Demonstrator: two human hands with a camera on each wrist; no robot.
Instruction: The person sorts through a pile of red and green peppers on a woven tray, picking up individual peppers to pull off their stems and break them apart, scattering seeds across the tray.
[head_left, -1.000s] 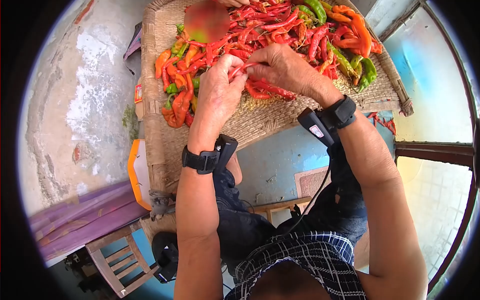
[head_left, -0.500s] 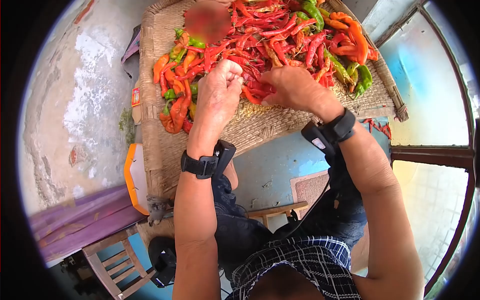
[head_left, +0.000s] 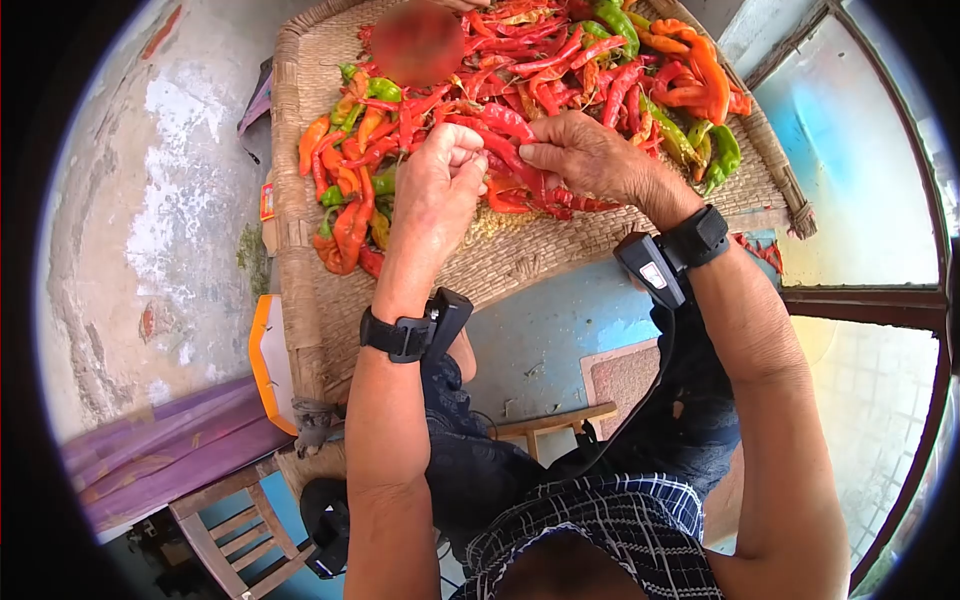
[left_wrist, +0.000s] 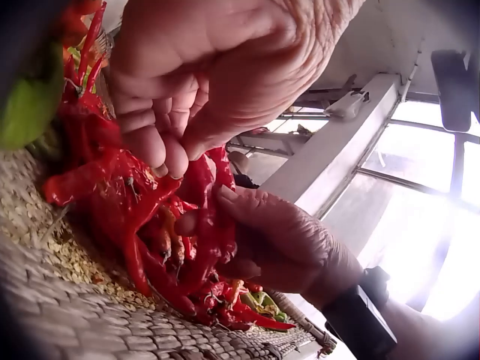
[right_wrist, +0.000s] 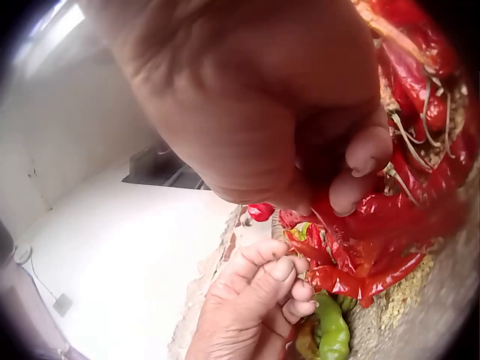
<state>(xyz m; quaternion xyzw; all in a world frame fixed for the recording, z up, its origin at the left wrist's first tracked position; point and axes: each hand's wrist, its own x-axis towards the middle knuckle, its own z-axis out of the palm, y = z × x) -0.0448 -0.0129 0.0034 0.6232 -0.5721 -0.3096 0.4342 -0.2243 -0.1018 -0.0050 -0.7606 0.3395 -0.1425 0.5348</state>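
Observation:
In the head view, the left hand [head_left: 438,195] is over the near part of a heap of red peppers [head_left: 560,75], its fingers curled and thumb against the fingertips. Nothing shows between those fingertips. To its right, the right hand [head_left: 595,160] holds a long red chili pepper [head_left: 505,150] between thumb and fingers. From the left wrist, the left fingertips [left_wrist: 176,159] overlap the top of the peppers, while the right thumb lies along the held pepper [left_wrist: 223,232]. Several thin stems [right_wrist: 427,112] stick out of the heap in the right wrist view.
The heap lies on a woven tray [head_left: 300,290] with a thick rim. Pale seeds [head_left: 490,225] are scattered on its near side. Green peppers [head_left: 722,158] and orange peppers [head_left: 715,80] lie at the heap's edges. A wooden chair [head_left: 245,540] stands lower left, window panes [head_left: 870,400] at right.
Both hands were together on a red pepper; the right hand then moved apart, reached down into the heap and came back up beside the left hand with a long red pepper. The left hand stayed nearly in place.

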